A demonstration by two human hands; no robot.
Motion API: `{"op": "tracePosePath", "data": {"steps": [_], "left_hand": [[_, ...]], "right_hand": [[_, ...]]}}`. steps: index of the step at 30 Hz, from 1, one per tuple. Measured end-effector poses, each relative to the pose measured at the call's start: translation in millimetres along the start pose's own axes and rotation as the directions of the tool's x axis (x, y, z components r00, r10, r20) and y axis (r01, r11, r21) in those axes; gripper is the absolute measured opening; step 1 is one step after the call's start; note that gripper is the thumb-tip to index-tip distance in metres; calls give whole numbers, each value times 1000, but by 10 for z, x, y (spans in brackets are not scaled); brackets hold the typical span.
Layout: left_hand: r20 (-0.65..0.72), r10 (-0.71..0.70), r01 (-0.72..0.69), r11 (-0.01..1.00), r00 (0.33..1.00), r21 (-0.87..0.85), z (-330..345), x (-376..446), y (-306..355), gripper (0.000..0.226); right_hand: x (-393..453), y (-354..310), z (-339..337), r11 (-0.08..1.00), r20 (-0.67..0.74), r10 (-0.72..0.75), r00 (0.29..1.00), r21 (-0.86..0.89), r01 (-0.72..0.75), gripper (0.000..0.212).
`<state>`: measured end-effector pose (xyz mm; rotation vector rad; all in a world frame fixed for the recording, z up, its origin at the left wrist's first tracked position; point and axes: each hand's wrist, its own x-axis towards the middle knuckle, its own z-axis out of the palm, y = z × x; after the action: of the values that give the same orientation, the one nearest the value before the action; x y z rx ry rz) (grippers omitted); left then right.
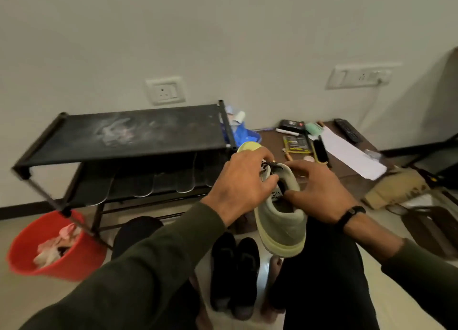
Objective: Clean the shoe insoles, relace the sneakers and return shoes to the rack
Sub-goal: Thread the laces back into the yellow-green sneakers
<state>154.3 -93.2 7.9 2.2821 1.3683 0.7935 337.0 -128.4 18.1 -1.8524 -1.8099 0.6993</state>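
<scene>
A pale green sneaker (282, 223) with a yellowish sole rests on my right thigh, heel toward me. My left hand (244, 180) lies over its tongue and pinches the dark lace (272, 166) near the top eyelets. My right hand (319, 188) curls at the shoe's collar, its thumb at the opening. The black shoe rack (128, 136) stands ahead on the left, its top shelf dusty. Several insoles (161, 183) lie on its lower shelf. A pair of black shoes (234, 277) stands on the floor between my legs.
A red bucket (49, 247) holding rags sits at the rack's left foot. On a low brown table (272, 136) to the right lie a shoe brush (321, 152), white paper (352, 156), a remote and small items. A blue bag leans by the rack. Brown shoes lie at far right.
</scene>
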Motion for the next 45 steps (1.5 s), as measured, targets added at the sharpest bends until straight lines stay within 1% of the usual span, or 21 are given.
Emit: {"op": "tracePosePath", "data": {"steps": [2,4,7,9,12,13,15,18,20,21,23,25,28,30,33,34,36,38,40,42,45], "left_hand": [[24,-103,105,990,994,-96,301,143,-69,32],[63,-197,204,970,978,-134,572,315,-202,34],[110,-261,273,955,959,-118,933,570,-448,34],[101,-299,307,950,949,-66,1150,726,-606,29],[85,-313,319,946,946,-56,1380,883,-812,27],[98,-308,314,948,946,-57,1444,934,-869,29],[110,-281,285,958,953,-22,1504,1021,-939,30],[114,-238,230,970,965,82,1485,1178,-1039,29],[110,-252,243,966,961,87,1424,1231,-1128,24],[112,-257,250,965,960,78,1411,1235,-1178,21],[117,-240,234,970,964,60,1408,1230,-1214,17],[124,-239,238,971,963,25,1433,1200,-1211,16],[150,-248,257,965,957,-47,1475,1173,-1189,23],[142,-229,238,970,963,-50,1480,1163,-1178,30],[114,-232,240,969,966,-60,1464,1183,-1196,38],[101,-243,250,966,965,-64,1460,1182,-1203,37],[28,-265,266,963,964,-47,1446,1161,-1187,32],[-42,-278,280,959,960,34,1441,1122,-1152,34],[-16,-310,311,946,950,94,1463,1064,-1116,42],[36,-343,340,938,939,71,1506,1026,-1113,45],[36,-347,347,938,937,10,1522,1034,-1126,44]], "right_hand": [[68,196,60,993,-82,115,990,11,-114,66],[244,374,205,977,-130,211,969,55,-206,65],[644,623,500,951,-186,307,933,110,-291,62],[925,783,687,930,-203,361,910,148,-336,62],[1242,956,872,884,-150,460,875,174,-434,55],[1337,1018,914,869,-128,483,866,193,-456,44],[1455,1096,922,840,-131,523,842,244,-484,11],[1557,1175,875,846,-145,508,849,267,-461,21],[1602,1183,832,858,-175,492,853,263,-441,11],[1631,1176,832,864,-187,489,852,235,-444,7],[1675,1149,814,868,-199,494,847,177,-464,28],[1691,1132,803,872,-176,485,857,167,-459,38],[1669,1146,827,899,-142,434,890,131,-418,49],[1630,1161,836,921,-197,391,899,78,-383,53],[1572,1138,791,969,-329,243,912,42,-243,34],[1556,1122,791,983,-314,175,933,-1,-185,25],[1528,1057,855,975,-164,102,981,-177,-132,22],[1546,1019,987,914,-50,153,987,-373,-161,25],[1581,976,1097,836,-105,239,965,-483,-259,18],[1629,929,1146,767,-201,265,943,-549,-332,10],[1699,911,1198,727,-243,252,937,-591,-349,6]]}}
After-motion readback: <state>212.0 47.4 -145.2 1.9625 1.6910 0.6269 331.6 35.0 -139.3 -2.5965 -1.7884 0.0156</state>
